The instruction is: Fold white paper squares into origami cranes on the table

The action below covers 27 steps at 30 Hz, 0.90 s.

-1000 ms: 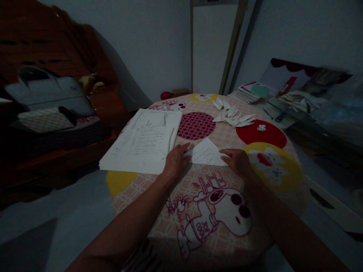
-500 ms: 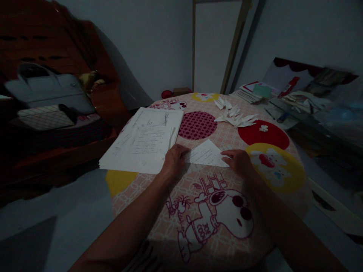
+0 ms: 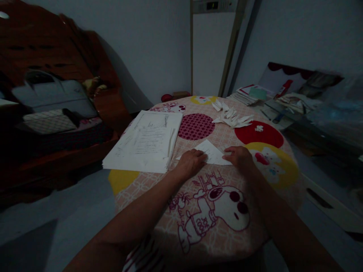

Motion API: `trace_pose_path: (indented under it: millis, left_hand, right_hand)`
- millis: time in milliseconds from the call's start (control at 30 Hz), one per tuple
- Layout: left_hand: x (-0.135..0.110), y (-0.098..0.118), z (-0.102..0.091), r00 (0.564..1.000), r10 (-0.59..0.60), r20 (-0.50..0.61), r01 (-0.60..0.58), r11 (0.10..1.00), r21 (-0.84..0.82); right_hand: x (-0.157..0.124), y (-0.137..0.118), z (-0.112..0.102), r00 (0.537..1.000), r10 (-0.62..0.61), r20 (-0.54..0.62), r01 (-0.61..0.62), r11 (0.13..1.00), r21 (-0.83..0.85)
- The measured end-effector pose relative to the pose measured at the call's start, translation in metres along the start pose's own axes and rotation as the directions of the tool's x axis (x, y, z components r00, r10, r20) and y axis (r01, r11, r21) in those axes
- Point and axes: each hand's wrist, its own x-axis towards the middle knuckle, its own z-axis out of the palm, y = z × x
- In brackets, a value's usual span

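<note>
A sheet of paper (image 3: pixel 212 152) with handwriting lies on the patterned tablecloth, folded into a triangle with its tip pointing away from me. My left hand (image 3: pixel 191 163) rests flat on the left half of the triangle, fingers on its lower edge, covering part of it; the left corner shows behind the hand. At the right corner my right hand (image 3: pixel 239 156) pinches the paper between thumb and fingers. Left of the folded paper is a thick stack of printed sheets (image 3: pixel 141 141).
Several folded white paper pieces (image 3: pixel 232 116) lie in a heap farther back, near a small white crumpled piece (image 3: pixel 259 129) on the red circle. Papers and a glass shelf (image 3: pixel 300 117) are at the right. A wooden bench (image 3: pixel 106 109) holding bags stands at the left.
My left hand has moved right, from the triangle's left corner onto its middle. My right hand stays at the right corner. The view has shifted slightly.
</note>
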Motion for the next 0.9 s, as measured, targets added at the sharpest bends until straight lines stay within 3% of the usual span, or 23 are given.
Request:
trace_pose_path:
  millis: [133,200,267,333,367,467,567,667,733,833,900]
  left_hand:
    - [0.001,-0.005,0.002,0.999,-0.009,-0.048,0.008,1.0,-0.02]
    - [0.001,-0.007,-0.001,0.975,-0.129,-0.181,0.099,0.981,-0.167]
    - [0.002,-0.009,-0.005,0.904,-0.306,-0.299,0.161,0.89,-0.426]
    - [0.003,-0.008,-0.009,0.855,-0.413,-0.314,0.154,0.78,-0.606]
    - [0.003,-0.006,-0.01,0.865,-0.406,-0.294,0.145,0.763,-0.63]
    - [0.001,0.0,-0.008,0.961,-0.193,-0.198,0.088,0.892,-0.444]
    - [0.002,0.008,-0.003,0.998,-0.001,-0.06,-0.007,0.991,-0.137]
    - [0.007,0.013,0.001,0.999,-0.005,0.048,0.003,0.998,0.059]
    - [0.01,0.012,0.002,0.998,-0.044,0.054,0.04,0.997,0.067]
    - [0.012,0.006,0.0,0.968,-0.222,-0.117,0.194,0.958,-0.211]
    - [0.011,-0.001,-0.004,0.87,-0.445,-0.211,0.243,0.762,-0.6]
  right_hand:
    - [0.005,0.006,-0.004,0.992,0.093,-0.084,-0.064,0.952,0.3]
    - [0.006,0.005,-0.006,0.98,0.143,-0.136,-0.046,0.835,0.548]
    - [0.006,-0.001,-0.006,0.978,0.17,-0.119,-0.022,0.656,0.755]
    - [0.005,-0.009,-0.004,0.987,0.157,-0.034,-0.053,0.52,0.853]
    - [0.005,-0.012,-0.003,0.989,0.144,0.013,-0.084,0.495,0.865]
    - [0.005,-0.019,0.003,0.989,0.129,0.07,-0.127,0.513,0.849]
    - [0.007,-0.015,0.008,0.99,0.133,0.037,-0.105,0.544,0.832]
    - [0.009,-0.007,0.01,0.992,0.126,0.007,-0.079,0.572,0.816]
    - [0.009,-0.004,0.008,0.993,0.114,-0.028,-0.043,0.575,0.817]
    - [0.008,-0.004,0.004,0.992,0.113,-0.057,-0.004,0.477,0.879]
    - [0.007,-0.007,0.002,0.994,0.103,-0.034,-0.008,0.384,0.923]
